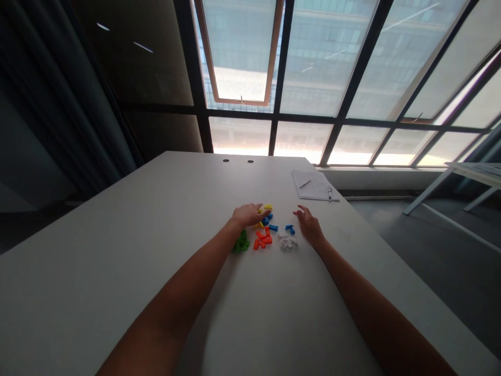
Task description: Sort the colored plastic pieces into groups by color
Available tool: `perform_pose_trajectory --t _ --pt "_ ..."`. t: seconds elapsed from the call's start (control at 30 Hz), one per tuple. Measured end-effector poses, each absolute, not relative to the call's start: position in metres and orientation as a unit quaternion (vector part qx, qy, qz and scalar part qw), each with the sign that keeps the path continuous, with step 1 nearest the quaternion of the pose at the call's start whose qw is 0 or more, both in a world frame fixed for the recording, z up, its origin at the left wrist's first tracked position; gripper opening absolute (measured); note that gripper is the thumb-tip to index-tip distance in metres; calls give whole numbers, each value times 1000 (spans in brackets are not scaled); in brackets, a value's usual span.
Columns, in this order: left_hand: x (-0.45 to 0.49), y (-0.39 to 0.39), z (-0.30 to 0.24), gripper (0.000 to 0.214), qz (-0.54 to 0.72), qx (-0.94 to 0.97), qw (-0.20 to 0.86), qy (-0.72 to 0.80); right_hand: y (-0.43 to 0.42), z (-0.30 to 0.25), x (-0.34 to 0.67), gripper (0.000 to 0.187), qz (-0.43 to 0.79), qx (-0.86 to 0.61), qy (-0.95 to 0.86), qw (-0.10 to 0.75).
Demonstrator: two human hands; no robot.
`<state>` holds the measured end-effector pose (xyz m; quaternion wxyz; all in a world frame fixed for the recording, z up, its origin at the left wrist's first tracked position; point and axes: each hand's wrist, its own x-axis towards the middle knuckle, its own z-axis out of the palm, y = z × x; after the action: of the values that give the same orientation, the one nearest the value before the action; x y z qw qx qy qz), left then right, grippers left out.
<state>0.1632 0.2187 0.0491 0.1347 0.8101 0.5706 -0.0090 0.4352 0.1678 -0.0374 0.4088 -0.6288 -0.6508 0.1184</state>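
My open left hand (pixel 248 214) rests on the yellow blocks (pixel 266 207); my open right hand (pixel 309 225) is near a blue block (pixel 290 228).

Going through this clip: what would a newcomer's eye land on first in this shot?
Bright plastic pieces in green, orange, white, blue and yellow sit clustered on the white table. The left hand reaches over the yellow and blue ones, while the right hand is just right of them. Beyond, a large dark-framed window fills the top of the view.
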Motion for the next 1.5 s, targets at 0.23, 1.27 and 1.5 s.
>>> perform_pose_trajectory --t 0.23,1.27,1.5 --pt "197 211 50 71 53 835 47 546 164 -33 434 72 133 -625 -648 415" --pt "206 168 18 85 7 905 74 419 164 -30 435 59 155 -622 -613 461" --pt "172 173 16 75 9 878 72 473 162 -30 434 50 155 -627 -622 443"
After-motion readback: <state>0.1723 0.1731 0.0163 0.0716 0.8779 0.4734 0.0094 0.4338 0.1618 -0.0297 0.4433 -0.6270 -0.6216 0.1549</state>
